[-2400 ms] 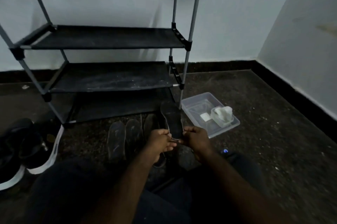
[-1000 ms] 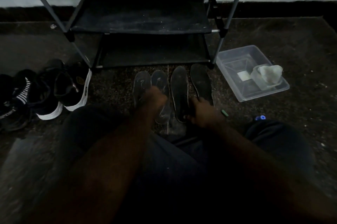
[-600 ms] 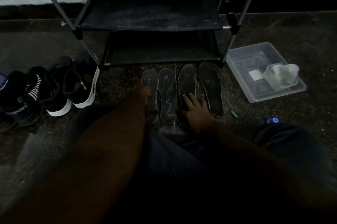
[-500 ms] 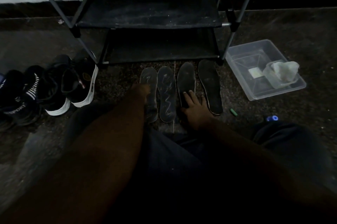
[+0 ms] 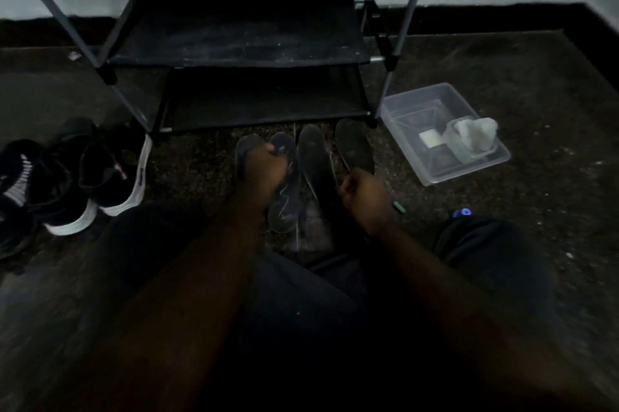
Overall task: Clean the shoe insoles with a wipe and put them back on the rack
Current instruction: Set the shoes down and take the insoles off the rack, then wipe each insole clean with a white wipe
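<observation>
Several dark insoles lie side by side on the floor in front of the black shoe rack [image 5: 234, 53]. My left hand [image 5: 263, 170] lies over the two left ones, its fingers curled round the leftmost insole [image 5: 242, 151]; the second insole [image 5: 284, 207] shows beneath it. My right hand [image 5: 363, 195] grips the heel of the rightmost insole [image 5: 353, 143], whose toe points at the rack. The third insole [image 5: 315, 160] lies untouched between my hands. A small clear tub of white wipes [image 5: 472, 138] stands to the right.
The tub sits in a clear plastic tray [image 5: 435, 173] on the floor right of the rack. Black shoes with white soles [image 5: 114, 177] stand to the left. A small green thing [image 5: 399, 207] and a blue cap [image 5: 462, 212] lie by my right knee.
My right hand has shifted from the third insole to the heel of the rightmost one and closed on it. My left hand has reached further over the left insoles.
</observation>
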